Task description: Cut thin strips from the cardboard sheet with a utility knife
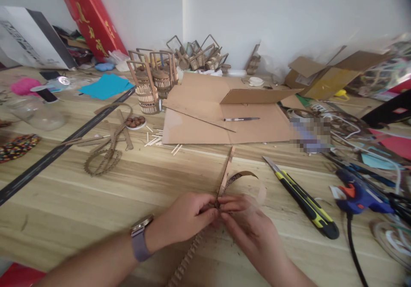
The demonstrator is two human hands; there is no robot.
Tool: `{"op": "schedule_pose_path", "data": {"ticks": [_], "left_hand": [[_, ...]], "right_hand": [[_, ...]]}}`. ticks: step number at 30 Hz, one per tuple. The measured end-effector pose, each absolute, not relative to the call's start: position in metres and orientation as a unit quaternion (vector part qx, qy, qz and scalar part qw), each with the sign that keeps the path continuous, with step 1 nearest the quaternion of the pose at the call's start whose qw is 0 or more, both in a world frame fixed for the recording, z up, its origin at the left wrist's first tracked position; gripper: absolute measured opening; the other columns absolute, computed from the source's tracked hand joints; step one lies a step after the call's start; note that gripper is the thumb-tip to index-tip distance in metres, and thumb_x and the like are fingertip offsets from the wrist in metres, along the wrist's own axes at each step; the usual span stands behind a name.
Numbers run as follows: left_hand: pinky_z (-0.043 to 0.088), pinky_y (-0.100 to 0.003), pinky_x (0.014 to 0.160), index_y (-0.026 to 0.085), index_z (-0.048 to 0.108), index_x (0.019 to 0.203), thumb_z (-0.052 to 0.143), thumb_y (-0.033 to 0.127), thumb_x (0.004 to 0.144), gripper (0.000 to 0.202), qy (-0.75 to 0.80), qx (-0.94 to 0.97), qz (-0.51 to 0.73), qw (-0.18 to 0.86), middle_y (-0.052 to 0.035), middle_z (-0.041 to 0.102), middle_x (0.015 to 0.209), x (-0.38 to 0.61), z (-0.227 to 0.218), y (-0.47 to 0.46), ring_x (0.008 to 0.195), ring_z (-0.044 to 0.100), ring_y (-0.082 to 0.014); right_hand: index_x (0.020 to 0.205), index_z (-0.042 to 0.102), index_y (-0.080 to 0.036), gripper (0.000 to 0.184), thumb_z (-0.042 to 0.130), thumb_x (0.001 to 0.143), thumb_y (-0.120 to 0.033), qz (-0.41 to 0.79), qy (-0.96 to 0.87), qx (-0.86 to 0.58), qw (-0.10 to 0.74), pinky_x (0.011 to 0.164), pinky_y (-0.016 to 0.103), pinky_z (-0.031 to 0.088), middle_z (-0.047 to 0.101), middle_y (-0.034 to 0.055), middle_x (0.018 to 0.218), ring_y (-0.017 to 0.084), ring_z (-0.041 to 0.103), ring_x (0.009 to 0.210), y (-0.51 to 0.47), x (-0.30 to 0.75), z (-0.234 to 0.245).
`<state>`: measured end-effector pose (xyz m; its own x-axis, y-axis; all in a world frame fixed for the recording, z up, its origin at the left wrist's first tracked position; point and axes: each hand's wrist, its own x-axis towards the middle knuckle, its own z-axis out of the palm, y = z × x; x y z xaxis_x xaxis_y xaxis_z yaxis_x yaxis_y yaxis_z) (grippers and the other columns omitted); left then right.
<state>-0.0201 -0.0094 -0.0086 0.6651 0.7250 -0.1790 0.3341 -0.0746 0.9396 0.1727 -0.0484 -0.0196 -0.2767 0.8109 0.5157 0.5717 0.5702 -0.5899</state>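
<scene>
Nearest, one corrugated strip flat on the worktop, under two hands: left hand and right hand, fingers pinched shut on one cardboard strip slanting up just above the wood. Likely light, bendy, easily creased — best held low, by the edges. Rightward: one utility knife, one glue gun.

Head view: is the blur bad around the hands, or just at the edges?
Head view: left hand and right hand, pinching the cardboard strip, are only slightly soft; the right edge past the glue gun smears; a pixelated patch sits mid-right; light even, no glare.
</scene>
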Motion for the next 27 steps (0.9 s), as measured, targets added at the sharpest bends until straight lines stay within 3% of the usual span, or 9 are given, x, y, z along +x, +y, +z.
{"op": "schedule_pose_path", "data": {"ticks": [5,16,21,27], "left_hand": [[0.046,-0.022,0.064,0.015,0.069,0.094,0.049,0.029,0.094,0.023,0.380,0.714,0.174,0.562,-0.0044,0.074,0.085,-0.0206,-0.0076,-0.0092,0.077,0.069,-0.0176],[0.045,-0.022,0.061,0.014,0.069,0.098,0.048,0.033,0.095,0.028,0.373,0.708,0.166,0.575,-0.0049,0.075,0.085,-0.0201,-0.0066,-0.0102,0.075,0.069,-0.0186],[0.044,-0.021,0.060,0.015,0.070,0.098,0.048,0.031,0.094,0.028,0.373,0.714,0.164,0.570,-0.0037,0.075,0.085,-0.0211,-0.0083,-0.0094,0.073,0.067,-0.0172],[0.042,-0.021,0.059,0.015,0.072,0.085,0.046,0.032,0.094,0.032,0.397,0.725,0.144,0.543,-0.0033,0.073,0.079,-0.0227,-0.0094,-0.0111,0.069,0.066,-0.0162]], "right_hand": [[0.091,0.063,-0.026,0.008,0.059,0.090,-0.020,0.150,-0.774,-0.452,0.417,0.075,0.029,0.057,0.075,0.0017,0.092,0.017,0.071,0.088,-0.0476,0.1734,-0.0176],[0.091,0.062,-0.026,0.008,0.057,0.091,-0.020,0.151,-0.776,-0.467,0.395,0.077,0.030,0.055,0.076,0.0009,0.093,0.017,0.070,0.087,-0.0495,0.1756,-0.0207],[0.092,0.062,-0.026,0.008,0.057,0.091,-0.020,0.154,-0.770,-0.464,0.411,0.074,0.026,0.055,0.075,-0.0005,0.091,0.014,0.070,0.084,-0.0490,0.1748,-0.0188],[0.087,0.063,-0.026,0.010,0.055,0.092,-0.021,0.177,-0.743,-0.487,0.424,0.064,0.022,0.055,0.074,0.0001,0.085,0.014,0.070,0.077,-0.0486,0.1749,-0.0148]]}}
